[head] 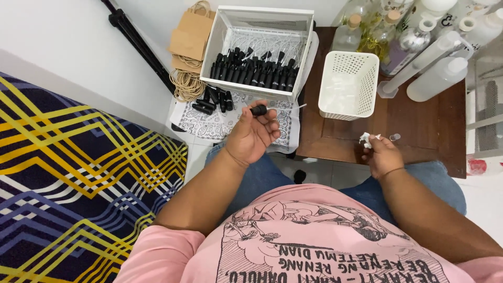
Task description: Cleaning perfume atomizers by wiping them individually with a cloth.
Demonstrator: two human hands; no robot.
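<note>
My left hand is raised over my knee, its fingers closed on a small black spray cap with a thin white tube sticking out to the right. My right hand rests at the front edge of the wooden table, pinching a small crumpled white piece; a tiny clear vial sits at its fingertips, held or resting I cannot tell. Ahead of my left hand stands a white crate packed with several black spray caps.
A white perforated basket stands on the table, with clear and white plastic bottles behind it. Loose black caps lie on a patterned cloth. Brown paper bags lean on the wall. A patterned blanket lies left.
</note>
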